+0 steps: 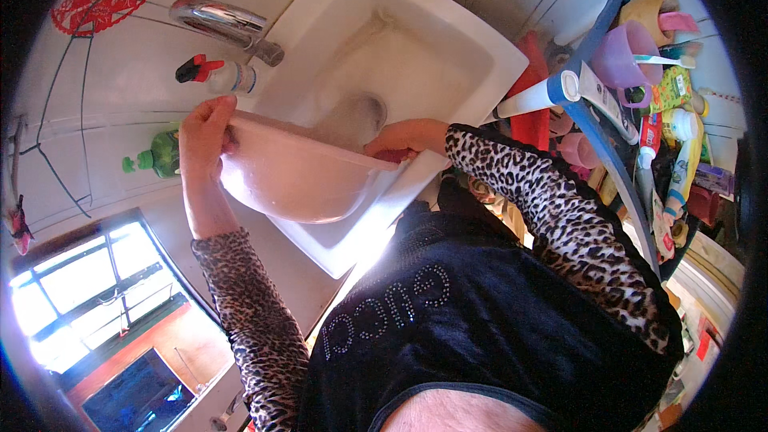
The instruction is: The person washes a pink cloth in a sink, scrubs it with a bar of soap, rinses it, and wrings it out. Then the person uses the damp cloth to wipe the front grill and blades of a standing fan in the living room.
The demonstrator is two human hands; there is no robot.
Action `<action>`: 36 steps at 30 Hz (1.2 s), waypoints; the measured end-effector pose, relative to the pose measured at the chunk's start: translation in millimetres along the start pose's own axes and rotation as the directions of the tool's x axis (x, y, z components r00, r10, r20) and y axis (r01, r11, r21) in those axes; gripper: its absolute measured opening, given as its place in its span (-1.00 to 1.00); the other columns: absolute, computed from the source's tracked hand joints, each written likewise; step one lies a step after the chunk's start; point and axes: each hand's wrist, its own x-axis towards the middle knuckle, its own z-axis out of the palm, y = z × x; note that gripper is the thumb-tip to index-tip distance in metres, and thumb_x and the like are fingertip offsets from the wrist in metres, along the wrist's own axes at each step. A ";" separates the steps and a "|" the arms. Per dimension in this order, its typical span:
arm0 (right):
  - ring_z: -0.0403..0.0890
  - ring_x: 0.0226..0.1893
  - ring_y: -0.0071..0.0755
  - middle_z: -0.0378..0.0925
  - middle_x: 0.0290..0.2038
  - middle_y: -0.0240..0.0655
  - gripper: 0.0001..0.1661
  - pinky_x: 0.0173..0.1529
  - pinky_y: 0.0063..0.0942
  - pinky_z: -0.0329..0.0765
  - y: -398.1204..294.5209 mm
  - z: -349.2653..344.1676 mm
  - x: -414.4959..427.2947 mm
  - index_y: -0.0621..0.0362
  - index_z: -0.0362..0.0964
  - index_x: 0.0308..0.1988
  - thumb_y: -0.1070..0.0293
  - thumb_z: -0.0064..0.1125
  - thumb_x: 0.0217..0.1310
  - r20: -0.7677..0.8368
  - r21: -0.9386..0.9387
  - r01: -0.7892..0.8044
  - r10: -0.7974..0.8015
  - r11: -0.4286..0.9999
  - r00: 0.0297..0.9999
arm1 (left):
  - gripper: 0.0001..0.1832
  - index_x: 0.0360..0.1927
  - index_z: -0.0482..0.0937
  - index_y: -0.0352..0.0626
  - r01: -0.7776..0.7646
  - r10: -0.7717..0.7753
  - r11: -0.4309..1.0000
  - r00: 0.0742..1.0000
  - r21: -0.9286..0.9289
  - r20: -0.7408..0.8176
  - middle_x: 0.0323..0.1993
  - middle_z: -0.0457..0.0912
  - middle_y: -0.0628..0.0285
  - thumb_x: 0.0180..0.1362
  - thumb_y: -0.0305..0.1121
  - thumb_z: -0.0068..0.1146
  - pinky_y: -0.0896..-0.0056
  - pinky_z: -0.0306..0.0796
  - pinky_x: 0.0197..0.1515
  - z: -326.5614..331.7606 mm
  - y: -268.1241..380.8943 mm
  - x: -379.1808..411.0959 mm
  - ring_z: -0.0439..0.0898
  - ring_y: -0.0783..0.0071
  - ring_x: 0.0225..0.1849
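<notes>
A pink plastic basin [300, 174] is tilted on its side over a white ceramic sink [420, 42]. Its rounded outer wall faces my body, and its opening faces the far side of the sink. My left hand [207, 135] grips the rim at the left end. At the right end, my right hand [403, 137] holds the rim, with some fingers hidden behind it. The basin's inside is mostly out of sight, so I cannot tell what it holds. Beyond the rim, the sink's drain area [372, 111] shows, with brownish marks on the bowl.
A chrome faucet [234, 27] reaches over the sink's left edge. Near it are a spray bottle [231, 75] with a red and black head and a green pump bottle [159, 155]. On the right, a blue and white rack [606, 156] is crowded with a purple cup [624, 57], tubes and toiletries.
</notes>
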 end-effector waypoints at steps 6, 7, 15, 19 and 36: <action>0.18 -0.78 -0.72 0.36 -0.70 -0.54 -0.67 -0.71 -0.70 0.01 -12.6 22.3 -38.7 -0.03 0.42 -0.55 0.00 -0.04 0.02 0.155 0.155 0.230 -0.253 0.961 0.955 | -0.72 -0.39 0.51 -0.28 -0.045 0.044 0.995 0.999 0.089 0.012 -0.77 0.30 0.43 -0.03 -0.23 0.14 0.68 0.05 -0.79 1.5 20.7 6.2 0.19 0.72 -0.80; 0.19 -0.76 -0.75 0.33 -0.70 -0.58 -0.69 -0.71 -0.72 0.03 -13.4 23.7 -39.2 0.00 0.43 -0.54 0.02 -0.01 0.01 0.159 0.122 0.228 -0.246 0.966 0.956 | -0.71 -0.39 0.51 -0.27 -0.043 0.043 0.995 0.999 0.094 0.011 -0.77 0.30 0.43 -0.04 -0.22 0.14 0.68 0.05 -0.79 1.9 24.1 5.5 0.19 0.72 -0.80; 0.18 -0.78 -0.72 0.38 -0.71 -0.52 -0.66 -0.71 -0.69 -0.01 -17.1 31.3 -27.9 -0.08 0.43 -0.57 -0.04 -0.06 0.02 0.181 0.090 0.180 -0.193 0.980 0.964 | -0.67 -0.32 0.51 -0.31 -0.032 0.036 0.986 0.999 0.163 -0.027 -0.76 0.31 0.43 -0.03 -0.22 0.13 0.68 0.03 -0.78 -9.1 29.6 2.5 0.19 0.74 -0.78; 0.15 -0.80 -0.70 0.33 -0.75 -0.53 -0.65 -0.73 -0.68 -0.03 -19.8 31.8 -28.0 -0.05 0.42 -0.59 -0.03 -0.06 0.02 0.155 0.067 0.186 -0.194 0.980 0.969 | -0.70 -0.32 0.51 -0.32 -0.067 0.081 0.989 0.991 0.130 -0.108 -0.74 0.32 0.43 -0.01 -0.25 0.11 0.69 0.03 -0.78 -19.9 19.7 -12.8 0.18 0.75 -0.77; 0.17 -0.79 -0.70 0.26 -0.74 -0.57 -0.63 -0.77 -0.63 0.00 -11.1 24.2 -15.3 -0.06 0.37 -0.57 -0.11 0.04 -0.07 -0.030 0.027 0.145 -0.145 0.989 0.989 | -0.71 -0.24 0.48 -0.34 -0.096 0.051 0.979 0.971 -0.182 -0.235 -0.64 0.42 0.37 0.01 -0.35 0.10 0.76 0.14 -0.78 -36.6 -21.4 -46.2 0.28 0.75 -0.75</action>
